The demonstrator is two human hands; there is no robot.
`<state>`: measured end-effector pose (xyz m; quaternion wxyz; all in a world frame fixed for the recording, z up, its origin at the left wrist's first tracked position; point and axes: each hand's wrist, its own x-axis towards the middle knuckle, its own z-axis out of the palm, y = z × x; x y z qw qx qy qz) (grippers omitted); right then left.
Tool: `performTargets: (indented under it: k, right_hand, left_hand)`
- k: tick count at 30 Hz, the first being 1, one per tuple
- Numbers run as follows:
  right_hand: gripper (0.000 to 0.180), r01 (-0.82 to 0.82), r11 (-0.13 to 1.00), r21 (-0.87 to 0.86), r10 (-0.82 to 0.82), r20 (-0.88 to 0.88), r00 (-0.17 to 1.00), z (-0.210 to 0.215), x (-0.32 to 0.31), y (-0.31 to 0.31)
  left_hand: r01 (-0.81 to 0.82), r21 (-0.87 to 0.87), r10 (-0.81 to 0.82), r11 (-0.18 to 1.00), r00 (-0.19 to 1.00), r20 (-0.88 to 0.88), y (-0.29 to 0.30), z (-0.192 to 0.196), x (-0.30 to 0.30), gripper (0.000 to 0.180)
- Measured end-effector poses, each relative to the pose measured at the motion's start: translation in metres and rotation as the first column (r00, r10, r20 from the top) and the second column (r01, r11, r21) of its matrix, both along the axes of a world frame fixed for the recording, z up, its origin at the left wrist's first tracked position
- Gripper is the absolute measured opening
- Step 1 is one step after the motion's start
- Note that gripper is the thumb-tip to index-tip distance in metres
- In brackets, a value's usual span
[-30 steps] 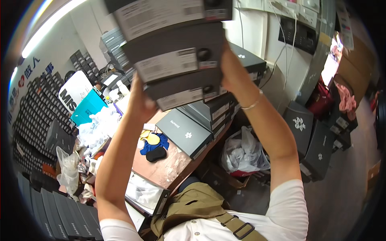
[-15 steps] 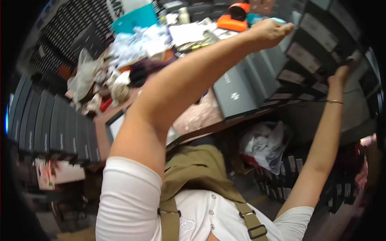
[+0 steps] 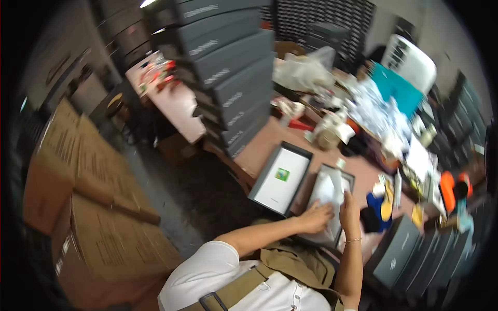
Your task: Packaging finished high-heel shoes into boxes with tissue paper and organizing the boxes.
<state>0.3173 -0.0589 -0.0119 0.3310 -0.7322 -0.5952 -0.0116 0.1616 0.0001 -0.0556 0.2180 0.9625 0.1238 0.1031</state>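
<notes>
A shallow grey shoe-type box [image 3: 354, 182] lies on the table in front of me, white wrapping paper [image 3: 325, 187] inside it. My left hand [image 3: 315, 217] rests on the paper, its fingers stretched across toward the right. Close by, my right hand [image 3: 349, 211] is closed on a raised fold of the paper at the right side of the box. What lies under the paper is hidden. Left of this box is a grey lid or tray [image 3: 270, 193] with a white inside and a small green square on it.
A tall stack of grey boxes [image 3: 241, 98] rises at the table's left edge. Brown cartons [image 3: 111, 238] stand on the floor at left. Plastic bags and crumpled paper [image 3: 381, 106] cover the back. An orange tape dispenser [image 3: 447, 191] and grey boxes [image 3: 397, 254] are at right.
The view has swung left. My hands, earlier stretched out at the stacked grey boxes on the right, are now together over the box with white paper.
</notes>
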Motion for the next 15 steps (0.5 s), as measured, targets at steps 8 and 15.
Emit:
performTargets:
  k: [8,15]
  right_hand:
    - [0.032,-0.313,0.933,-0.176,0.350,0.244,0.904,-0.051,-0.004,0.002]
    - [0.031,0.003,0.964,-0.265,0.006,0.036,0.999,-0.025,0.019,0.024]
  left_hand:
    - [-0.027,-0.112,0.048,0.993,0.981,0.189,0.072,0.005,0.067,0.031]
    - [-0.180,0.210,0.166,0.961,0.983,0.084,0.048,-0.018,0.031,0.028]
